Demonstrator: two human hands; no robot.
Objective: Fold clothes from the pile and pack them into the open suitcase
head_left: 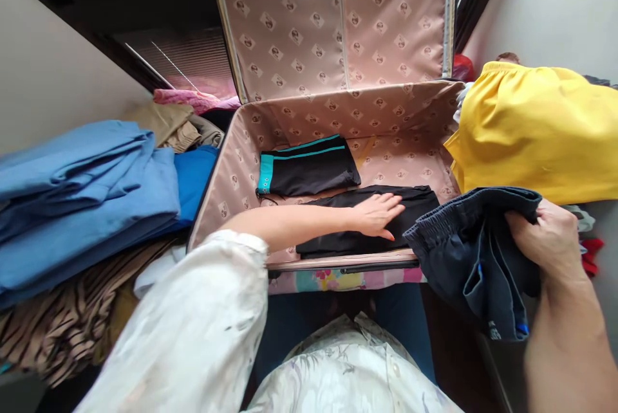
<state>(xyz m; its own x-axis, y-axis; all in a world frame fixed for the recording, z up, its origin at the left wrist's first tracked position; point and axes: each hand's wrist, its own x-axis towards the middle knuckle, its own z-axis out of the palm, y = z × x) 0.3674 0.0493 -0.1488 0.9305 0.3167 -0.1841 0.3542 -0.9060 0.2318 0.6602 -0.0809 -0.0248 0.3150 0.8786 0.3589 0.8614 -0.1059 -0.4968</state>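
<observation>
My left hand (379, 215) lies flat, fingers stretched out, on a folded black garment (415, 207) in the front of the open suitcase (338, 265). My right hand (550, 236) is closed around the waistband of dark navy shorts (483, 252), which hang bunched over the suitcase's front right corner. Behind my left hand, folded black shorts with turquoise trim (309, 165) lie on the suitcase floor. Part of the black garment is hidden under my left forearm.
Blue folded cloth (87, 207) is piled left of the suitcase, above a striped brown garment (87, 303). Yellow clothing (541, 130) is heaped on the right. The suitcase lid (342, 20), lined in patterned pink, stands raised at the back.
</observation>
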